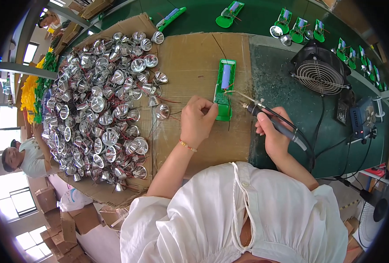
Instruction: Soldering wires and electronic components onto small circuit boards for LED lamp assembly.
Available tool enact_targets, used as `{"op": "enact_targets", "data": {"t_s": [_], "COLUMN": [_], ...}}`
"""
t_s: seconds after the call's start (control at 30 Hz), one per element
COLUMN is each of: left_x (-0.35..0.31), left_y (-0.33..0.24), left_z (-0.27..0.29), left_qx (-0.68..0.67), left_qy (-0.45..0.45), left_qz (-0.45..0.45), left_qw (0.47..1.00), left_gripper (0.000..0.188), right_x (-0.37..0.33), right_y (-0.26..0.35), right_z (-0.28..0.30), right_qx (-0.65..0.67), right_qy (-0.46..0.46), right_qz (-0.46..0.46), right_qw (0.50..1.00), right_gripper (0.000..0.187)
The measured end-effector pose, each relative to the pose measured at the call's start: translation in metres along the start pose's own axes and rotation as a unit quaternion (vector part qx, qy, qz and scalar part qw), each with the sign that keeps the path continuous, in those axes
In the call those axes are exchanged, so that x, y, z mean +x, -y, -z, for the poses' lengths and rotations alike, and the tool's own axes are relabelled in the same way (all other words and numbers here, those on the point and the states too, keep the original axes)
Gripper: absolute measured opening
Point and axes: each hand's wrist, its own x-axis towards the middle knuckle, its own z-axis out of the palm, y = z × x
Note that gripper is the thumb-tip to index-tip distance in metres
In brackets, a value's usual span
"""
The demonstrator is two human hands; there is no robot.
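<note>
On the cardboard in front of me lies a green plastic lamp housing [224,115] with a blue-violet cylindrical battery [226,76] and thin wires in it. My left hand [198,117] is at the housing's lower left edge, thumb and forefinger pinched together; what they hold, if anything, is too small to make out. My right hand [274,136] grips a soldering iron [283,130] with a dark handle, coming in from the right. A thin feed tube runs along the iron, and its tip end reaches the wires near the battery's lower end.
To the left, a large heap of silver reflectors [98,104] with thin wires fills a cardboard tray. A black fan [319,76] and a blue control box [362,119] stand at right, cables trailing. More green housings [229,15] line the far side. Other people sit at left.
</note>
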Motion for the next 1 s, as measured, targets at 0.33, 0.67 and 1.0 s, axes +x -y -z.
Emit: {"op": "enact_targets", "data": {"t_s": [0.33,0.67,1.0], "left_x": [0.0,-0.029,-0.01], "left_y": [0.001,-0.002,0.034], "left_z": [0.0,0.053,0.033], "left_qx": [0.016,0.158,0.059], "left_qy": [-0.007,-0.147,-0.038], "left_qz": [-0.008,-0.081,0.12], "left_qw": [1.0,0.973,0.99], "left_gripper": [0.013,0.012,0.028], "right_x": [-0.01,-0.007,0.0], "right_y": [-0.001,0.005,0.0], "right_z": [0.018,0.051,0.047], "right_qx": [-0.013,-0.195,-0.128], "right_qy": [-0.008,-0.06,-0.077], "right_qz": [0.032,0.237,0.131], "right_qw": [0.999,0.95,0.98], "right_gripper": [0.017,0.018,0.015]}}
